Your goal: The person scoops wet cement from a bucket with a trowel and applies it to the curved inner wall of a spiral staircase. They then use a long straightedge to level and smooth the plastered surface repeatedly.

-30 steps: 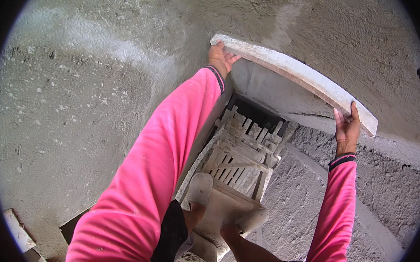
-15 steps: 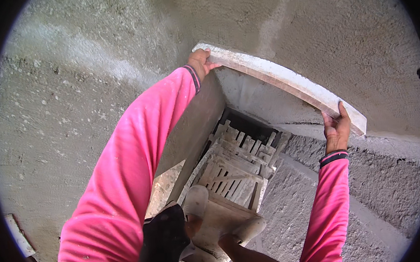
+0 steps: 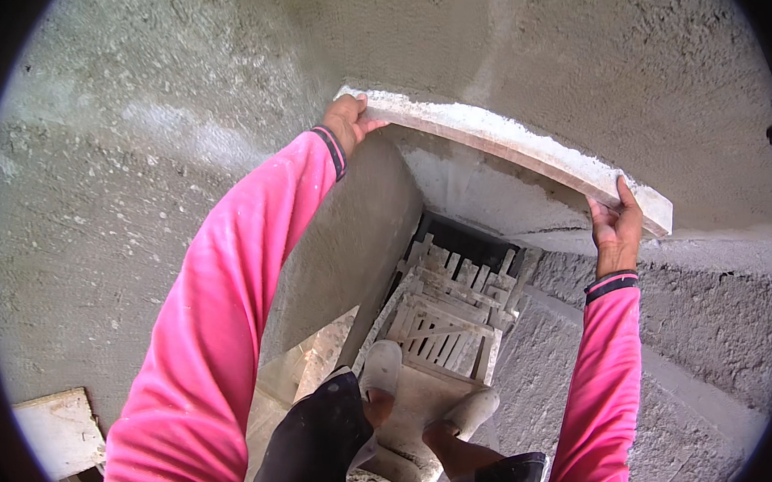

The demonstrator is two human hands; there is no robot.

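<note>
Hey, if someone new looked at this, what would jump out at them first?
Probably the bright pink sleeves, reaching up from the lower edge on both sides. Next, the long pale bar slanting across the upper middle in front of a rough grey wall, its left end in the left hand and the right hand gripping near its right end. Below it, slatted wooden pieces lie beyond the feet.
</note>
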